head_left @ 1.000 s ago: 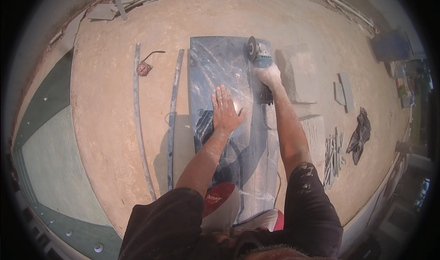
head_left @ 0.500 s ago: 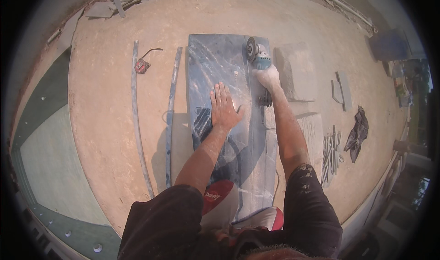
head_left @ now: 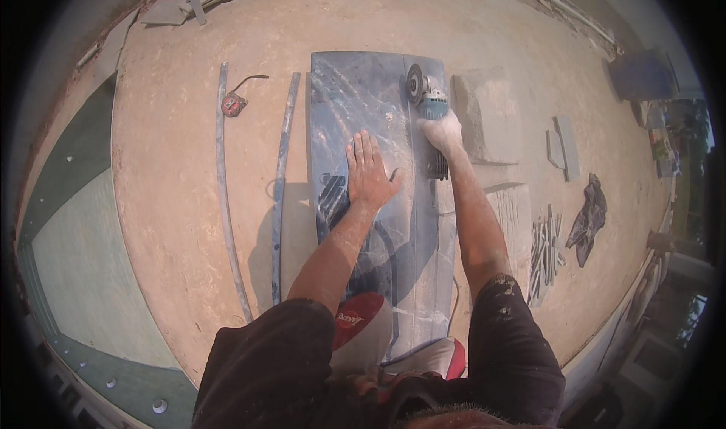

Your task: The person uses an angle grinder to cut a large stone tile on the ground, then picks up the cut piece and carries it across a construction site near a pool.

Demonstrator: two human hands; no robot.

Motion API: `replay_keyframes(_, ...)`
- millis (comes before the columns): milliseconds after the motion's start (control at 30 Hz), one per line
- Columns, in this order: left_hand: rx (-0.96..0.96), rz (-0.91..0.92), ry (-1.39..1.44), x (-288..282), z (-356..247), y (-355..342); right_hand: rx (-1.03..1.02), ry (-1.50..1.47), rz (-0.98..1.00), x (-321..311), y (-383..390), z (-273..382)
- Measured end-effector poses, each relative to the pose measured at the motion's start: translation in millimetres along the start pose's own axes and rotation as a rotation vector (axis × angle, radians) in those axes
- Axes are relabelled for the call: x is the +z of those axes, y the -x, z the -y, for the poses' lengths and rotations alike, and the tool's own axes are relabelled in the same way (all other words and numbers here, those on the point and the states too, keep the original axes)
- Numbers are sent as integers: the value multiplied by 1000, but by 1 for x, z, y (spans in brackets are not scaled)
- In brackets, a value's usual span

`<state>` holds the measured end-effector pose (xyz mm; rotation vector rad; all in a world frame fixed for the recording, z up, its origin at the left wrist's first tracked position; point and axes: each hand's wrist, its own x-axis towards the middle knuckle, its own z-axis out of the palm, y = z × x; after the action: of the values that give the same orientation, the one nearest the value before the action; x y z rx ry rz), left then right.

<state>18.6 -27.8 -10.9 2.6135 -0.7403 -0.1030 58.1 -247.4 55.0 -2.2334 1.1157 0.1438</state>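
A long dark stone slab (head_left: pixel 355 81), dusty and streaked with white, stretches out in front of me. Flat on its surface rests my left hand (head_left: pixel 370 175), fingers extended and thumb spread. My right hand (head_left: pixel 444 132), white with dust, is wrapped around the body of an angle grinder (head_left: pixel 433 107). The grinder's round disc (head_left: pixel 415 83) stands over a lengthwise line near the slab's right side, toward its far end. Whether the disc touches the stone I cannot tell. My knees, in light trousers with red patches, are at the slab's near end.
Two narrow stone strips (head_left: pixel 284 172) and a red tape measure (head_left: pixel 234 105) lie left of the slab. To the right are pale stone blocks (head_left: pixel 491 119), several thin offcuts (head_left: pixel 544 255), a black plastic bag (head_left: pixel 588 221) and small stone pieces (head_left: pixel 566 149). A cord runs beside the slab.
The whole view has shifted very slightly. My left hand stays flat on the slab, and the grinder in my right hand is at nearly the same spot on it.
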Motion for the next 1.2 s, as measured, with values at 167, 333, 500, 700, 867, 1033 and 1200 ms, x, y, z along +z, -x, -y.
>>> replay_keyframes(167,-23,54,-31,-3,0,-1,34,-11,16,-1,12,1)
replay_keyframes(333,-25,48,-11,-3,-1,-1,34,-29,21,-5,25,1)
replay_keyframes(500,-21,49,-14,-3,-2,-1,35,-42,30,-5,32,-7)
replay_keyframes(700,0,1,-18,0,0,-1,-1,-50,16,-4,47,-15)
replay_keyframes(867,-13,23,-10,-1,1,-2,2,-42,35,-3,45,-17)
replay_keyframes(1033,-32,64,-3,-4,-3,-3,-11,-67,27,-2,28,-15)
replay_keyframes(1200,-33,62,-17,-3,-2,-3,40,-11,11,-2,18,-3)
